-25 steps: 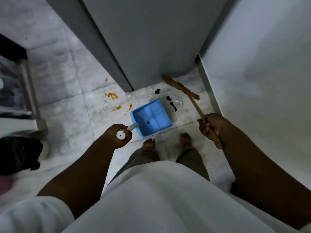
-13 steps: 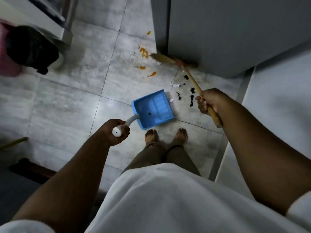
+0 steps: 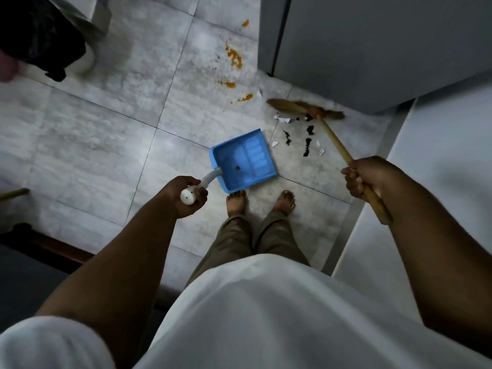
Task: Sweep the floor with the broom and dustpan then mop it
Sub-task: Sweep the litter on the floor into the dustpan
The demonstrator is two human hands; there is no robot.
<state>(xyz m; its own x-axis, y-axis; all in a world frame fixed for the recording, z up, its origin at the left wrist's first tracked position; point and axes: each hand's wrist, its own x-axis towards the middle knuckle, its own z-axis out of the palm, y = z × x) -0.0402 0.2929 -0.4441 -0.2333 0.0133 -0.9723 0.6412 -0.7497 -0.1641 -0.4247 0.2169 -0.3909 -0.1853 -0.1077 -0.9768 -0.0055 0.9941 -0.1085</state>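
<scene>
Above the tiled floor (image 3: 93, 145), hands clenched: left hand (image 3: 186, 194) around dustpan (image 3: 243, 161) handle, right hand (image 3: 366, 177) around broom (image 3: 332, 137) stick.

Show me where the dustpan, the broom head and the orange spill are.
dustpan (image 3: 245, 161): head view, middle of the blue tray.
broom head (image 3: 306, 109): head view, on the bristles.
orange spill (image 3: 234, 58): head view, largest splotch.

I count one blue dustpan (image 3: 243, 161) at centre frame and one broom (image 3: 330, 134) at upper right. Two hands: the left hand (image 3: 186, 195) and the right hand (image 3: 364, 179). Two bare feet (image 3: 235, 202) at lower centre. Roughly five orange stains (image 3: 234, 58) at upper centre, about five black scraps (image 3: 308, 142), and about six white paper bits (image 3: 282, 119).
</scene>
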